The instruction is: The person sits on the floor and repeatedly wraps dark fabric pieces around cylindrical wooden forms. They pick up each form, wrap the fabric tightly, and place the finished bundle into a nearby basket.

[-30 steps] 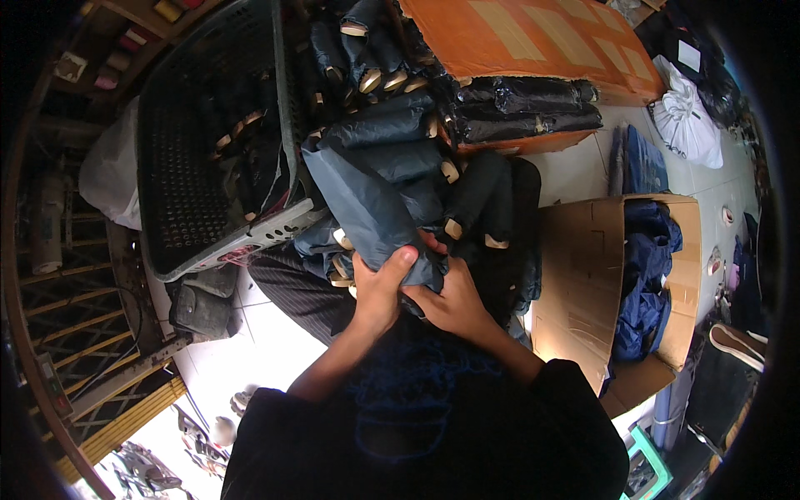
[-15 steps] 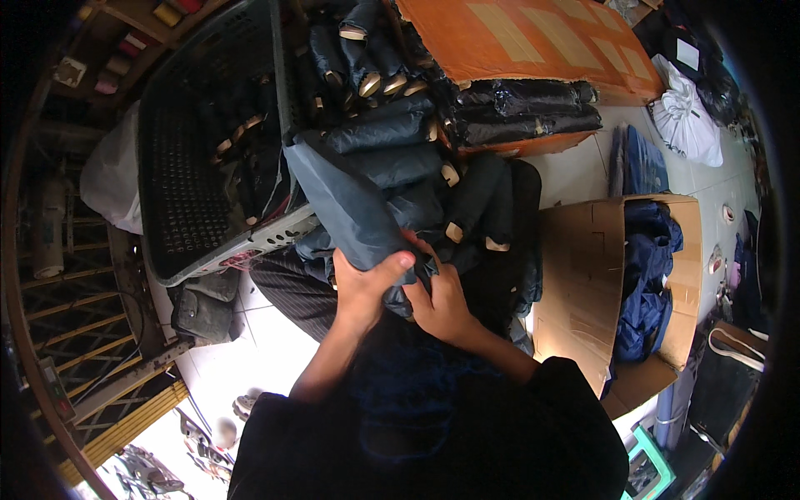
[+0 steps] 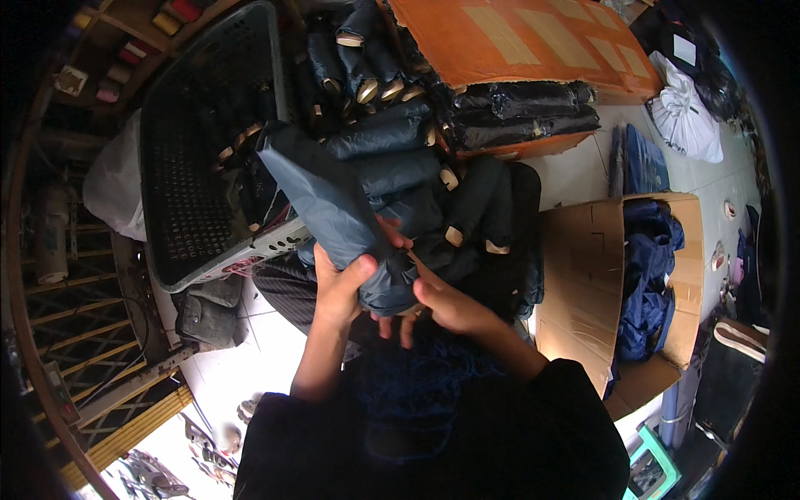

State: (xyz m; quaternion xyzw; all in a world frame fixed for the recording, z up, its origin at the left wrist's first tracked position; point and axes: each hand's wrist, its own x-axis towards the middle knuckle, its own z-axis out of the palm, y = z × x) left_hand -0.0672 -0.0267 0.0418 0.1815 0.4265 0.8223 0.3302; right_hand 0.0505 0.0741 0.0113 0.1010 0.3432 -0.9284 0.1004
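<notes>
Two bare hands meet at a slate-blue fabric roll [image 3: 329,204], which slants in front of the person's black shirt [image 3: 417,425], its flat upper end toward eleven o'clock and its bunched lower end toward five. At the roll's seven o'clock, the left hand [image 3: 337,287] is closed round it, thumb laid across the front. At its five o'clock, the right hand [image 3: 458,308] is half open and loosely curved by the lower end, thumb beside the edge; whether it bears any grip I cannot tell, since the fabric hides part of it. Clock positions from the held roll go on outward: at ten o'clock stands a black perforated plastic basket [image 3: 179,192] with more dark rolls inside, the held roll's upper end overlapping its rim in this view. Toward two o'clock lies a heap of similar rolls [image 3: 408,171], several showing pale tan ends. Beyond them, between one and two, sits an orange taped carton [image 3: 521,42] with black plastic-wrapped packs [image 3: 525,104] under its edge. Between three and four, a brown cardboard box [image 3: 579,287] holds crumpled navy material [image 3: 646,275]. A green plastic stool [image 3: 658,471] shows at four, and a dark grey pouch [image 3: 208,317] at eight.
</notes>
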